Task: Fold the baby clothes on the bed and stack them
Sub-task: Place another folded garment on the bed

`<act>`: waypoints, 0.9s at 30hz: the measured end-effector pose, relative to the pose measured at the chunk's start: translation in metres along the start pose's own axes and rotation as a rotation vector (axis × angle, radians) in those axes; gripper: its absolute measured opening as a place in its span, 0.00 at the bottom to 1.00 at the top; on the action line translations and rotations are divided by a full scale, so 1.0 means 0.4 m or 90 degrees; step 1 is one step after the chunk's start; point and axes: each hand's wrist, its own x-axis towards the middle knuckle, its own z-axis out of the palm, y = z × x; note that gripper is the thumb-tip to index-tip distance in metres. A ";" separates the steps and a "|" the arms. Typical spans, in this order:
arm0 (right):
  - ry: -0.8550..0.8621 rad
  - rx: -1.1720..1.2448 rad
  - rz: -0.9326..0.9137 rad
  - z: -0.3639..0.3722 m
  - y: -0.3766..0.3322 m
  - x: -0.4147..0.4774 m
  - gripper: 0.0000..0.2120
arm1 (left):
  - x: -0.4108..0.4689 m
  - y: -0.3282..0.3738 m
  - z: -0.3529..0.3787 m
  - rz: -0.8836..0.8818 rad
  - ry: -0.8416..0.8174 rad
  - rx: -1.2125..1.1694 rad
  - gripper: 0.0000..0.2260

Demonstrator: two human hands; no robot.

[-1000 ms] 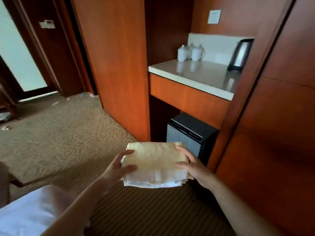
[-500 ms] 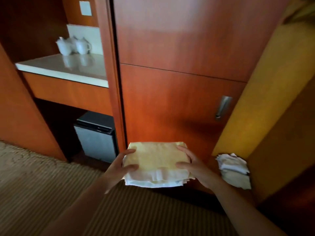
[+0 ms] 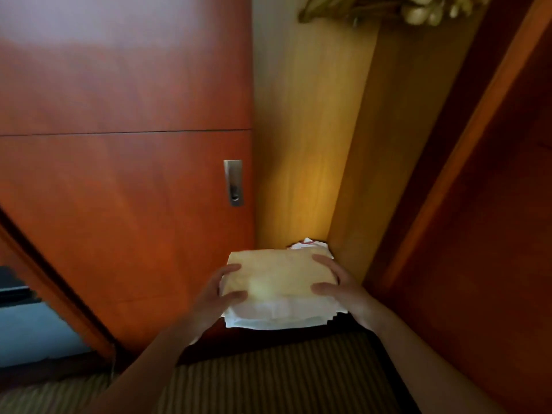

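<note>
The left hand point(image 3: 215, 297) and right hand point(image 3: 337, 289) are bare; the left forearm point(image 3: 143, 369) and right forearm point(image 3: 424, 360) are bare too, down to the view's lower edge.

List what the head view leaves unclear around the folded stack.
1. Head view: the white pile behind is mostly hidden by the folded stack.
2. Head view: the stack's underside is hidden, so resting or carried cannot be told.
3. Head view: the pale objects at the top edge are cut off and blurred.

Stack point(image 3: 280, 282) carried rt to wardrobe point(image 3: 301, 144), now partly hiding white pile point(image 3: 307, 245).
</note>
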 end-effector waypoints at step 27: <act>0.128 -0.002 0.083 -0.637 0.325 0.732 0.30 | 0.883 -0.305 0.568 -0.060 -0.054 -0.020 0.26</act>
